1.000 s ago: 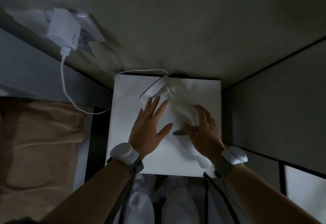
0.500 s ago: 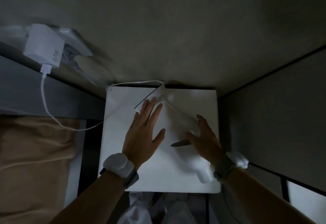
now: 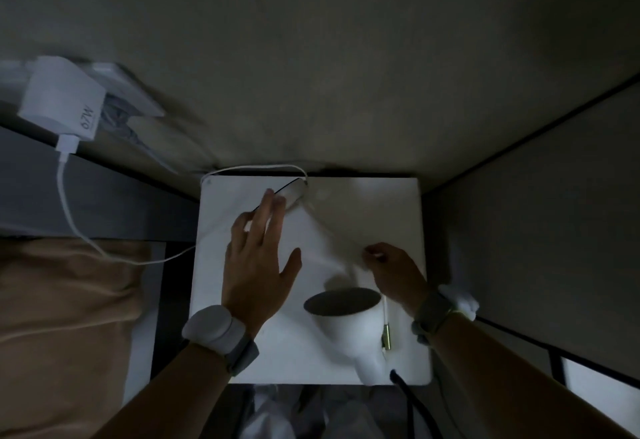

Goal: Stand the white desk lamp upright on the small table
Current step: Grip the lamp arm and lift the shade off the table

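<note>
The white desk lamp lies tilted across the small white table [image 3: 388, 203]. Its cone-shaped shade [image 3: 353, 331] is at the near right with the dark opening facing up and away from me. A thin stem runs diagonally to the round base [image 3: 294, 192] at the table's far edge. My left hand [image 3: 256, 265] reaches flat over the table, fingers apart, fingertips touching the base. My right hand [image 3: 394, 272] is pinched on the stem just above the shade.
The room is dim. A white charger [image 3: 62, 99] sits in a wall socket at far left; its cable [image 3: 69, 210] loops to the lamp base. A beige blanket [image 3: 62, 300] lies left of the table. A wall panel [image 3: 536, 231] stands close on the right.
My right hand has closed on the stem, and the shade has turned so its opening shows. My left hand has slid forward until its fingertips reach the base.
</note>
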Tool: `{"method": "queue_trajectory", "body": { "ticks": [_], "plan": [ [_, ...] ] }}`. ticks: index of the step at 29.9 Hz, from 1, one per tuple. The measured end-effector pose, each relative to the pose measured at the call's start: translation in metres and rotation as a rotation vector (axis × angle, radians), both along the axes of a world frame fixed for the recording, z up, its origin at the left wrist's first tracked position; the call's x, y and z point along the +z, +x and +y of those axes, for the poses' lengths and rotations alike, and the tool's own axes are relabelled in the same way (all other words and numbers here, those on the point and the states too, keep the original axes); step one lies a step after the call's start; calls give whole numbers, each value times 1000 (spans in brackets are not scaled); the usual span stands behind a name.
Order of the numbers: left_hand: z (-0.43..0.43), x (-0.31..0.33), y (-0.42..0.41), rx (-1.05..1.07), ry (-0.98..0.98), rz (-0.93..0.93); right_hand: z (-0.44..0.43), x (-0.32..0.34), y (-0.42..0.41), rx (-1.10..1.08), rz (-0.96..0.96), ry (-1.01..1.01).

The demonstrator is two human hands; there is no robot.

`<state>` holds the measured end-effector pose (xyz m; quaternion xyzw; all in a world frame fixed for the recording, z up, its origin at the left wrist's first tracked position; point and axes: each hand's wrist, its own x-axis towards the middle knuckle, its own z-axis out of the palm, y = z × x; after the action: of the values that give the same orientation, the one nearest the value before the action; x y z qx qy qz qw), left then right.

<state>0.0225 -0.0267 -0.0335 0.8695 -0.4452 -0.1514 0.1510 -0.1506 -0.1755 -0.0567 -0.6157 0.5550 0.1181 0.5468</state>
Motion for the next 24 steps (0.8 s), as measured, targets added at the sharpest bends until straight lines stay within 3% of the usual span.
{"method": "queue_trajectory", "body": {
  "ticks": [6, 15, 24],
  "plan": [
    [13, 0, -2, 72, 53, 5, 12, 14, 0, 146, -57, 20],
    [28, 7, -13, 210, -8, 245, 31, 52, 2, 188, -82, 10],
    [26, 18, -14, 273, -12, 412, 53, 108, 9, -51, -132, 229]
  ]
}}
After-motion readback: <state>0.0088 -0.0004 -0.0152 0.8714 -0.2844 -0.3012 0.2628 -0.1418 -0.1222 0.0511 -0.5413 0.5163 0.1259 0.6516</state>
